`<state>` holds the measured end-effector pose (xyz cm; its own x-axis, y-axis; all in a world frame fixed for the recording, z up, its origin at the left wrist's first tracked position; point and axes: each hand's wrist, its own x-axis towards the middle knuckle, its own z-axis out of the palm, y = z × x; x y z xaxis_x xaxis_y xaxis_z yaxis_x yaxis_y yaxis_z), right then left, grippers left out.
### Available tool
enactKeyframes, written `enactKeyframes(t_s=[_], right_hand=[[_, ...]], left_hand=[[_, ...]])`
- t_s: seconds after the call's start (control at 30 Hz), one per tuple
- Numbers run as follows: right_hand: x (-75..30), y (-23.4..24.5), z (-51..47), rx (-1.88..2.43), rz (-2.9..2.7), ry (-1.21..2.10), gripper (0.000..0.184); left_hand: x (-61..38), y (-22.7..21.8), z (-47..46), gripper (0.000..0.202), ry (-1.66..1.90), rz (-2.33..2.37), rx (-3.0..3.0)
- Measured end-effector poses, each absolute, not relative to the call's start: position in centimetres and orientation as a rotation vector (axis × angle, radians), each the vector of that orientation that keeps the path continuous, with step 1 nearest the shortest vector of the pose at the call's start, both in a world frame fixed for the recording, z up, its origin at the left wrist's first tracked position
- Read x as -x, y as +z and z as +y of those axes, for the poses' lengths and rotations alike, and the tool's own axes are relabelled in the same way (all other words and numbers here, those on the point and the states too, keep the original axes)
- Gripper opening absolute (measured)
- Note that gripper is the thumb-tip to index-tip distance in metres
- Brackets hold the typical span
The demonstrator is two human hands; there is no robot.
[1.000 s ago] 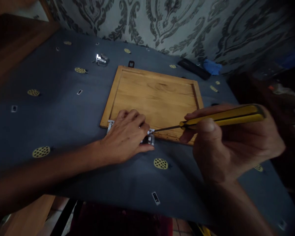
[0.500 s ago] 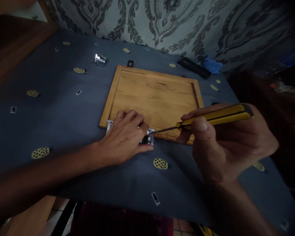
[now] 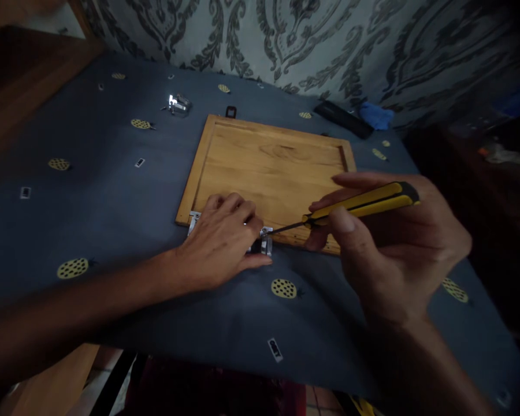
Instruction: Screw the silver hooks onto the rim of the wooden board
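A framed wooden panel (image 3: 264, 167) lies flat on the table. On its near edge sits a shiny metal fitting (image 3: 266, 245), mostly covered by my left hand (image 3: 221, 245). The fingers of that hand are curled over the fitting and its thumb lies along the near side. My right hand (image 3: 385, 237) grips a yellow and black screwdriver (image 3: 364, 203) by its handle. The screwdriver's shaft slants down to the left, and its tip meets the right end of the fitting. Whether the tip sits in a screw is too small to tell.
Another shiny metal piece (image 3: 179, 104) lies at the back left of the blue patterned tablecloth (image 3: 108, 190). Behind the panel are a small black piece (image 3: 231, 111), a long dark case (image 3: 343, 119) and a blue cloth (image 3: 377, 115). A patterned wall (image 3: 286, 40) rises behind.
My right hand and the screwdriver's handle have shifted left and slightly turned, while the tip stays at the fitting. My left hand holds its place.
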<state>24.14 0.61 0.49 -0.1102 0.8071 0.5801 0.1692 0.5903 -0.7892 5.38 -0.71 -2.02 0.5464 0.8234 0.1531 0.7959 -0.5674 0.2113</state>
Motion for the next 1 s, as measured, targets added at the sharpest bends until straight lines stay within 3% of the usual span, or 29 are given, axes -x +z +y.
enactKeyframes(t_s=[0.3, 0.53, 1.0], right_hand=[[-24.09, 1.11, 0.27, 0.876, -1.602, 0.771, 0.010], [-24.67, 0.67, 0.91, 0.758, -1.595, 0.889, 0.022], [-24.33, 0.46, 0.56, 0.825, -1.480, 0.724, 0.009]], left_hand=[[-5.35, -2.08, -0.72, 0.045, 0.359, 1.400, -2.671], [-5.34, -2.09, -0.68, 0.046, 0.344, 1.408, -2.667], [-5.41, -2.03, -0.68, 0.044, 0.328, 1.417, -2.657]])
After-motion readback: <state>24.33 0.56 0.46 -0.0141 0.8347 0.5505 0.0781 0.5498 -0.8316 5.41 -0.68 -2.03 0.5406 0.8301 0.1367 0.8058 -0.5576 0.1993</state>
